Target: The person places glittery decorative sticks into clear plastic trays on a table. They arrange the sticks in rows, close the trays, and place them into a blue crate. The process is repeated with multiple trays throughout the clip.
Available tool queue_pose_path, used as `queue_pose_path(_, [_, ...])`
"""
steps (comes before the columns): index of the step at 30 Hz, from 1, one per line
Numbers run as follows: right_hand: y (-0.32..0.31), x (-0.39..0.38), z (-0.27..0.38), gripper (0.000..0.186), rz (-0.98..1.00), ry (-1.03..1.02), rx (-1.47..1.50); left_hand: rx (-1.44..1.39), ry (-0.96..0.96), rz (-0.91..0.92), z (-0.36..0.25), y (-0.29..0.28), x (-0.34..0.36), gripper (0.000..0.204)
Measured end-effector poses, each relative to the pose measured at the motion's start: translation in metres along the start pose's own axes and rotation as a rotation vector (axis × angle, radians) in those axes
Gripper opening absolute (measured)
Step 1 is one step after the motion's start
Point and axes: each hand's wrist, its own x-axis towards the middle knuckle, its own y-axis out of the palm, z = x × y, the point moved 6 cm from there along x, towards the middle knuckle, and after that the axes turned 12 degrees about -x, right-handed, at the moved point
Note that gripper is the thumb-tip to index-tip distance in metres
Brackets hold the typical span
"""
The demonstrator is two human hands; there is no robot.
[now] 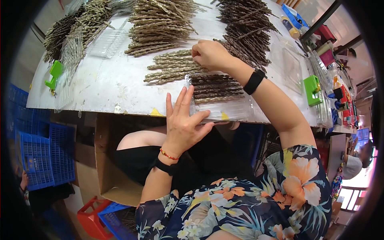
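On the white table lies a clear grooved plastic tray (236, 113), with several dark twisted sticks (218, 89) lying side by side in its far part. My left hand (183, 120) rests at the tray's left edge, fingers spread out and thumb along the near side. Just beyond the tray is a small loose row of pale golden twisted sticks (170, 66). Over the right end of that row, my right hand (210, 55) is closed in a pinch on a twisted stick; its fingertips are partly hidden.
Large heaps of pale sticks (160, 28) and dark sticks (244, 30) cover the table's far side. Empty clear trays (106, 42) lie at the left. Green clamp-like pieces (313, 90) sit near both table ends. Blue crates (36, 160) and an open cardboard box (120, 188) stand below.
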Motion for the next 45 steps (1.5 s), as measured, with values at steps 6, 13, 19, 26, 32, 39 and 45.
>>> queue_pose_path(6, [-0.061,-0.033,0.011,0.013,-0.097,-0.014,0.243,-0.005,-0.023,-0.004,0.003,-0.003,-0.004,0.031])
queue_pose_path(13, [-0.097,-0.149,0.004,0.006,0.124,0.089,0.310,-0.058,-0.021,0.004,0.001,-0.002,-0.003,0.033])
queue_pose_path(19, [-0.083,-0.168,0.004,0.007,0.151,0.127,0.316,-0.035,-0.034,0.010,0.002,-0.002,-0.003,0.033])
queue_pose_path(26, [-0.075,-0.166,0.014,0.009,0.023,0.004,0.151,-0.042,-0.043,0.005,0.002,-0.003,-0.002,0.030])
queue_pose_path(32, [-0.072,-0.161,0.025,0.007,-0.053,-0.040,0.094,-0.031,-0.041,0.004,0.001,-0.004,-0.003,0.028])
queue_pose_path(39, [-0.051,-0.074,0.008,0.012,-0.110,0.029,0.196,-0.025,-0.015,0.005,0.002,-0.002,-0.002,0.029])
queue_pose_path(45, [-0.013,-0.030,-0.014,0.016,0.199,0.046,0.215,-0.014,-0.020,0.012,0.003,-0.004,-0.001,0.030])
